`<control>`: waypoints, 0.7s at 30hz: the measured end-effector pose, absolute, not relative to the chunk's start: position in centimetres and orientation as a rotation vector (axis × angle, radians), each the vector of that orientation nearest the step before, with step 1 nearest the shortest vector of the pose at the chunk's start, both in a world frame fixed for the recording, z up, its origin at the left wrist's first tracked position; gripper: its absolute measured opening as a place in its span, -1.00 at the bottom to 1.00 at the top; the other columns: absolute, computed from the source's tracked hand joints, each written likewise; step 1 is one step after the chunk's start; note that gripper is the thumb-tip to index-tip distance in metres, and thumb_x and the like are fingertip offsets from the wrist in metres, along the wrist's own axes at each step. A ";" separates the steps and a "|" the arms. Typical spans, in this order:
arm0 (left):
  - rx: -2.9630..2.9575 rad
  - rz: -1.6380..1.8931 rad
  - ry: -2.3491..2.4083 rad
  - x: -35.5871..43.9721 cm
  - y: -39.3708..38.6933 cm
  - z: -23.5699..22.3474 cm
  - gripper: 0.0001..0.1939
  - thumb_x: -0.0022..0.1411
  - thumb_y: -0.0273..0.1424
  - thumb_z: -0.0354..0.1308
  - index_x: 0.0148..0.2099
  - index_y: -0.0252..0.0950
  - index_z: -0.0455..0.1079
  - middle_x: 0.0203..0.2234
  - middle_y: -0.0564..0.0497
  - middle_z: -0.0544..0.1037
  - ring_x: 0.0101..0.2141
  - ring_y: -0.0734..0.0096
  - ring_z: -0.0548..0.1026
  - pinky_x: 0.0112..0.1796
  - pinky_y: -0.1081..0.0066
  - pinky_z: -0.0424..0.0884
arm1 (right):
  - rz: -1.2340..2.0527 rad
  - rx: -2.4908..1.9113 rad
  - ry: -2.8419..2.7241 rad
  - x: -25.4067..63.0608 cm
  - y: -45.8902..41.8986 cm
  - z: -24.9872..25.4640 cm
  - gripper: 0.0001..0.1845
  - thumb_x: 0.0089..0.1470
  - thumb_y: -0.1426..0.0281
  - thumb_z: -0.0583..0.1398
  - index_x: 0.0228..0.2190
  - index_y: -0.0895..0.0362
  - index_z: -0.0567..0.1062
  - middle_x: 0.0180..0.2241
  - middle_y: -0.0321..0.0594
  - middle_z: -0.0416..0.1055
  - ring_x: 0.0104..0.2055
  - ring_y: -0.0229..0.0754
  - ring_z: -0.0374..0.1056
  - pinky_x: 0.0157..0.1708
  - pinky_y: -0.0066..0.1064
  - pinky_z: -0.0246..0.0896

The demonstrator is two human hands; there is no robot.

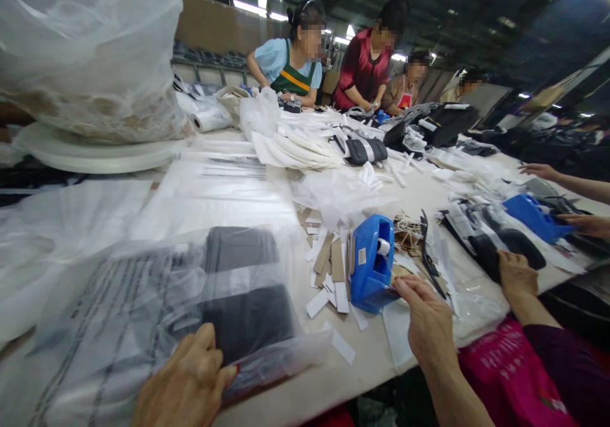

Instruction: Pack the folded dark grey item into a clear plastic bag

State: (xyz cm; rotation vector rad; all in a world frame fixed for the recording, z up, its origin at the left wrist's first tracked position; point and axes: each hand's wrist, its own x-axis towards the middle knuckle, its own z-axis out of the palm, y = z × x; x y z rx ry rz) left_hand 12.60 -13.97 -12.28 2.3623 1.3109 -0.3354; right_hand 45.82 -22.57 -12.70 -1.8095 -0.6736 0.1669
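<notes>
My left hand (188, 382) is at the bottom of the view, fingers curled over the near edge of a clear plastic bag (143, 312) printed with text. Inside the bag lies a dark folded item (248, 293). My right hand (426, 322) reaches to the front of a blue tape dispenser (372, 265). Its fingertips are pinched together at the cutter end, where the tape comes off. The white tape roll (384, 247) sits in the dispenser.
Paper and cardboard slips (328, 274) lie scattered left of the dispenser. A co-worker's hand (517, 274) rests on a dark bagged item at the right. Other people work at the table's far end among white bags (295, 147). A large filled plastic sack (90, 52) stands far left.
</notes>
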 end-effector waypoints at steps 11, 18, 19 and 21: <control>2.343 -0.315 1.308 12.6 -14.0 -12.8 -0.63 0.24 -0.36 -0.17 -0.40 -0.26 0.44 -0.32 -0.09 0.35 -0.19 0.19 0.33 -0.13 0.18 0.28 | 0.643 -1.706 -0.292 42.5 -25.9 -16.5 -0.51 -0.26 -0.02 0.26 -0.53 0.17 0.40 -0.69 -0.40 0.22 -0.64 -0.34 0.08 -0.64 -0.51 0.00; 2.286 -0.299 1.507 14.3 -14.7 -10.1 -0.73 0.22 -0.48 -0.10 -0.41 -0.34 0.41 -0.31 -0.08 0.32 -0.17 0.24 0.33 -0.14 0.23 0.28 | 0.689 -2.091 -0.602 43.8 -28.0 -16.5 -0.49 -0.22 -0.08 0.17 -0.61 0.15 0.35 -0.72 -0.41 0.13 -0.65 -0.32 0.07 -0.67 -0.50 -0.03; 2.270 -0.292 1.514 14.5 -14.8 -9.8 -0.74 0.22 -0.49 -0.08 -0.41 -0.34 0.41 -0.31 -0.08 0.33 -0.17 0.24 0.33 -0.14 0.24 0.28 | 0.699 -2.145 -0.709 43.7 -28.4 -16.2 -0.50 -0.17 -0.07 0.14 -0.59 0.14 0.36 -0.71 -0.39 0.16 -0.64 -0.29 0.12 -0.65 -0.49 0.03; 2.241 -0.292 1.497 14.8 -14.8 -9.3 -0.78 0.20 -0.50 -0.04 -0.40 -0.34 0.42 -0.30 -0.08 0.34 -0.15 0.23 0.32 -0.12 0.24 0.28 | 0.708 -2.181 -1.027 43.0 -28.7 -15.1 -0.57 -0.03 -0.01 0.09 -0.49 0.12 0.41 -0.64 -0.34 0.27 -0.55 -0.25 0.25 -0.54 -0.49 0.17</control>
